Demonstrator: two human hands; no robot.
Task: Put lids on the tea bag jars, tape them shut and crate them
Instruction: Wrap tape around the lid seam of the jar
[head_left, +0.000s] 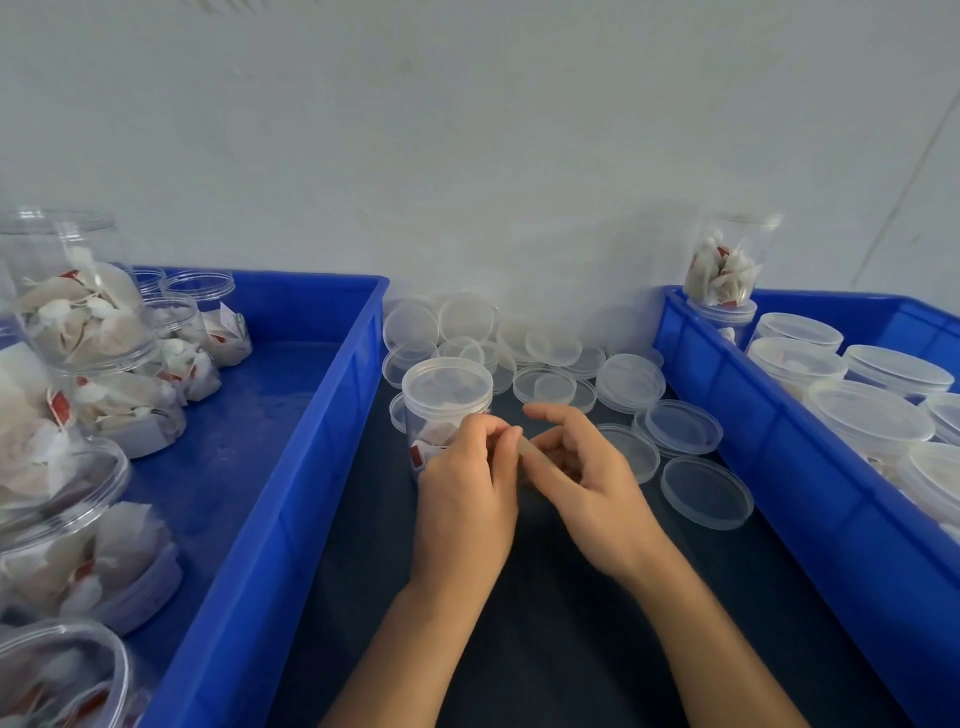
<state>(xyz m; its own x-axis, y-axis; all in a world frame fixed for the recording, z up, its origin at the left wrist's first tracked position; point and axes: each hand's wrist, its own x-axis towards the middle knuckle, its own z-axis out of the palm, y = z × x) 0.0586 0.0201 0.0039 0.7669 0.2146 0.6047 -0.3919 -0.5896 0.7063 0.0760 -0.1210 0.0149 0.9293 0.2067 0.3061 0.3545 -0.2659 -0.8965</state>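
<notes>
A clear tea bag jar (444, 410) with a lid on it stands on the dark table between two blue crates. My left hand (467, 493) is just in front of the jar and hides its lower right side. Its fingertips pinch the end of a short, pale translucent strip (525, 448) that looks like tape. My right hand (584, 475) is right of the strip with its fingers curled; its thumb and fingers hold the strip's other end. The index finger is stretched out above it. No tape roll is in view.
Loose clear lids (705, 492) lie scattered behind and right of my hands. The left blue crate (317, 426) holds several open jars of tea bags (78, 312). The right blue crate (769, 467) holds several lidded jars (867, 415), with one jar upside down (727, 265) on another at its back corner.
</notes>
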